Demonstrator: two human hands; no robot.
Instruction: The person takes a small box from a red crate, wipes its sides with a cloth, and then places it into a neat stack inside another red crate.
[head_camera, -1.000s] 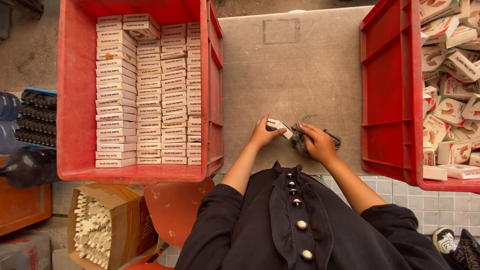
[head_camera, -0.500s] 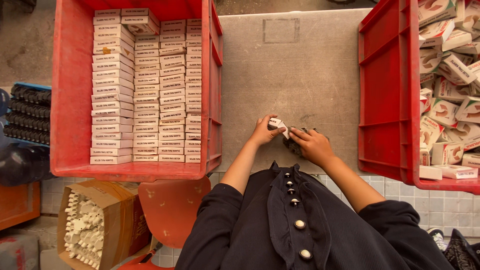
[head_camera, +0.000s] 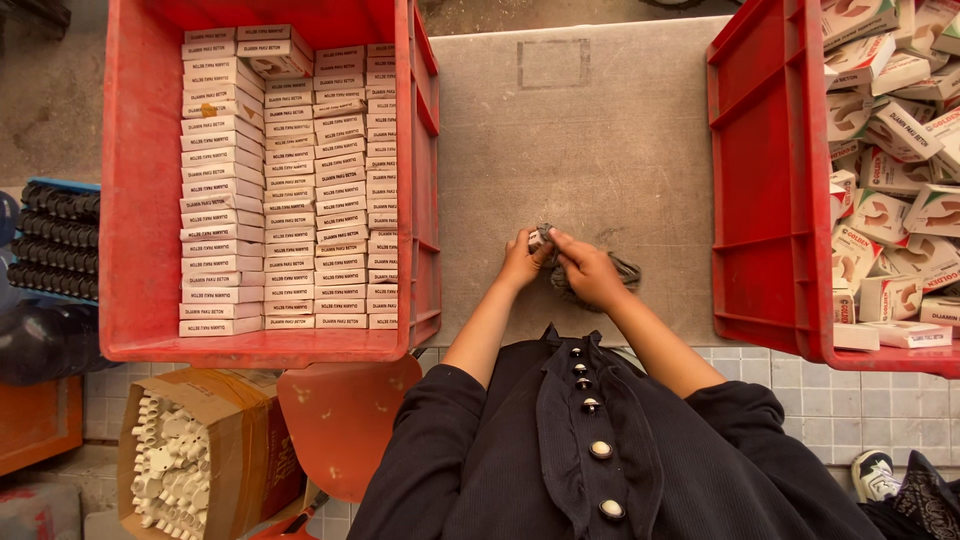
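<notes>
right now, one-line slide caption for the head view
Both hands, left hand and right hand, hold a small box between two red crates.

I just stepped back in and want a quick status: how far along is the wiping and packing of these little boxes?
Done: the left red crate holds neat rows of stacked boxes, filling most of it. In hand: the left hand holds one small box while the right hand works a dark rag against it over the grey table. Left: the right red crate is heaped with loose boxes.
</notes>
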